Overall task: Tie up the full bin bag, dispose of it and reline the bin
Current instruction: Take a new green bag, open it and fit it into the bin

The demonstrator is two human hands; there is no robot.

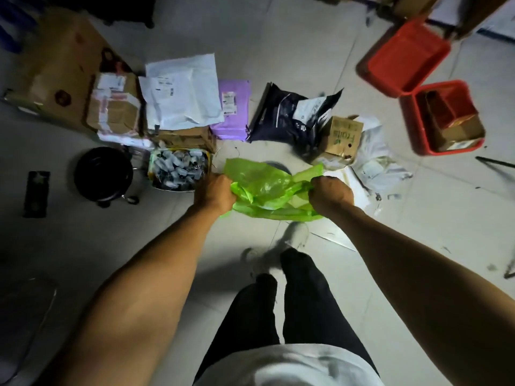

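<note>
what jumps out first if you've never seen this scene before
The bright green bag at centre, stretched between the left hand and right hand above the floor. Next, two red crates at upper right, the nearer one holding cardboard. Behind the bag, parcels lie on the floor, among them a purple mailer.

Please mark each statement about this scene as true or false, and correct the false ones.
1. Both hands hold the green bag. True.
2. The left hand is empty. False: its grip is shut on the bag's edge.
3. Two red crates stand at the upper right. True.
4. The purple mailer lies inside a crate. False: it lies on the floor, beside the white mailer.
5. The right hand grips the bag. True.
</note>
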